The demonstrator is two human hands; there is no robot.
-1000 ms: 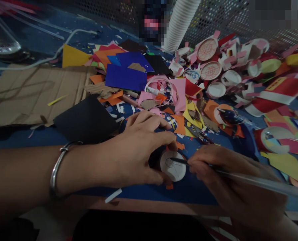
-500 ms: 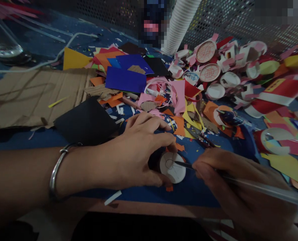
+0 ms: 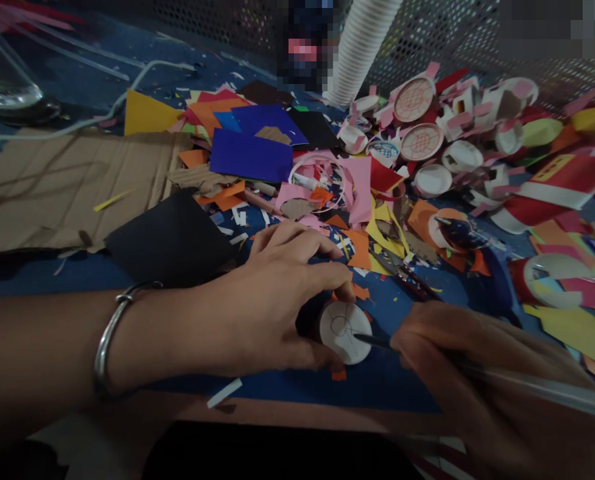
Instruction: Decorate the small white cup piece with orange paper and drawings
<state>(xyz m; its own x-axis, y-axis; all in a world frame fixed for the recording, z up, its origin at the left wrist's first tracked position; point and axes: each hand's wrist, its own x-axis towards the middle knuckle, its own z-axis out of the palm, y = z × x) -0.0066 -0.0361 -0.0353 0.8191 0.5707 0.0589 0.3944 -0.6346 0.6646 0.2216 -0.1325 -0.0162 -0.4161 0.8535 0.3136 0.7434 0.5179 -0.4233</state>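
Observation:
A small paper cup (image 3: 346, 341) stands bottom up near the table's front edge, its round white base marked with a thin dark loop and a few lines. My left hand (image 3: 282, 307) curves around it from the left, thumb at the near side and a fingertip at the far side. In my right hand (image 3: 482, 380) is a pen (image 3: 372, 341) with a long clear barrel; its dark tip meets the base right of the loop. Beyond that hand lie scissors (image 3: 408, 275), partly hidden. Orange scraps (image 3: 338, 374) lie against the cup.
Cut cups (image 3: 420, 142) with pink tabs are heaped at the back right. Coloured paper (image 3: 251, 157) and snippets cover the middle. Cardboard (image 3: 67, 180) and a black sheet (image 3: 172, 237) lie left. A glass vessel (image 3: 10, 93) and a ribbed white tube (image 3: 362, 50) stand behind.
The pen tip has moved slightly right and toward me across the cup's base, and my right hand has shifted with it. My left hand stays around the cup.

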